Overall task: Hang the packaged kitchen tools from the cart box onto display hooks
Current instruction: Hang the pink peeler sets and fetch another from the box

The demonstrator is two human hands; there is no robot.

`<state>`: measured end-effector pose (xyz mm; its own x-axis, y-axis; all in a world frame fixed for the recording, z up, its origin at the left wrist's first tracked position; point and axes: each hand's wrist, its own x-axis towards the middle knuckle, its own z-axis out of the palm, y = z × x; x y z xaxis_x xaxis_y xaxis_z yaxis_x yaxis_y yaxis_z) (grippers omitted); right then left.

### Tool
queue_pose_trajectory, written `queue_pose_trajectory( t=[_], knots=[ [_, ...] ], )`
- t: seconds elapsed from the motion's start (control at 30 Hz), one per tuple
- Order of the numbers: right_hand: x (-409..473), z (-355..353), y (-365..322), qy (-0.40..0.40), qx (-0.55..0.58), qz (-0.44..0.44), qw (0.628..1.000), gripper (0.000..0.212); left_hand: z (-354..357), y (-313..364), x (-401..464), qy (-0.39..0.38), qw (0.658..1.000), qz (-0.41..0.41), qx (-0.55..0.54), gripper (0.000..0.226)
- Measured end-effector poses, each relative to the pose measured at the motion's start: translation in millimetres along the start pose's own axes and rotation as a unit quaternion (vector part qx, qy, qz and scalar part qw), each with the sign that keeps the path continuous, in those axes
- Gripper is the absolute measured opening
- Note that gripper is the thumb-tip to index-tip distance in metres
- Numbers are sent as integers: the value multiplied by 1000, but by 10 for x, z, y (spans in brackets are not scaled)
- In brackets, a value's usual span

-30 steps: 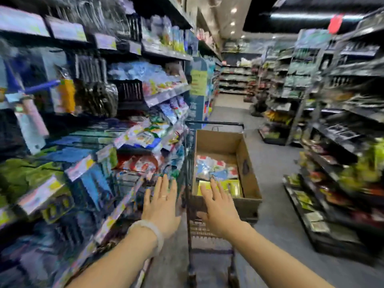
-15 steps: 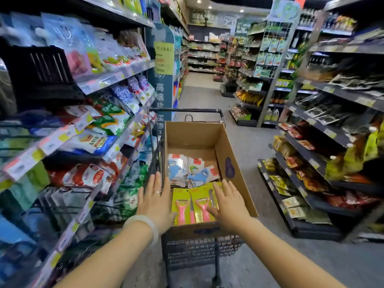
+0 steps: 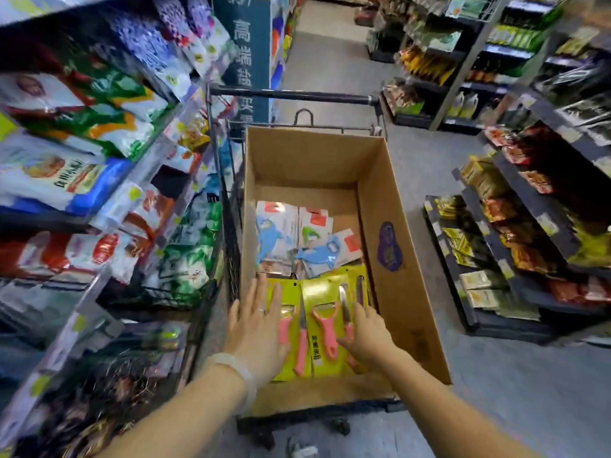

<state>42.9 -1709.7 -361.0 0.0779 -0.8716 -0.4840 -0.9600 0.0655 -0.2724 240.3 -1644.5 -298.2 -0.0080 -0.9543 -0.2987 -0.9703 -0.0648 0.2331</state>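
Cardboard box (image 3: 393, 206) (matte, rectangular) holds glossy yellow peeler packs (image 3: 322, 292).

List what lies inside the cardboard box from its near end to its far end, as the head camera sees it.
Both hands, left hand and right hand, on the yellow peeler-and-knife packs → white packs with blue tools → bare box floor → far box wall.

Cardboard box (image 3: 393, 246) on cart (image 3: 291, 96) holds tool packs (image 3: 322, 292)
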Motion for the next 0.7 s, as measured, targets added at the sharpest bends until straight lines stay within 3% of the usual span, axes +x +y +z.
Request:
queue_pose_trajectory(
  t=[0.17, 0.33, 0.43, 0.53, 0.7],
  knots=[
    [668, 348, 131, -62, 71, 59, 994, 123, 280, 95, 279, -36, 998, -35, -36, 89],
    [1054, 474, 123, 10, 117, 87, 989, 130, 436, 193, 542, -56, 993, -61, -88, 86],
    [1210, 529, 170, 35, 191, 128, 972, 117, 508, 230, 646, -60, 988, -74, -123, 85],
    [1283, 414, 232, 10, 300, 155, 941, 87, 507, 251, 740, -86, 978, -94, -166, 86],
    [1291, -28, 208, -2, 385, 91, 918, 56, 428, 273, 875, -107, 968, -100, -202, 85]
  ],
)
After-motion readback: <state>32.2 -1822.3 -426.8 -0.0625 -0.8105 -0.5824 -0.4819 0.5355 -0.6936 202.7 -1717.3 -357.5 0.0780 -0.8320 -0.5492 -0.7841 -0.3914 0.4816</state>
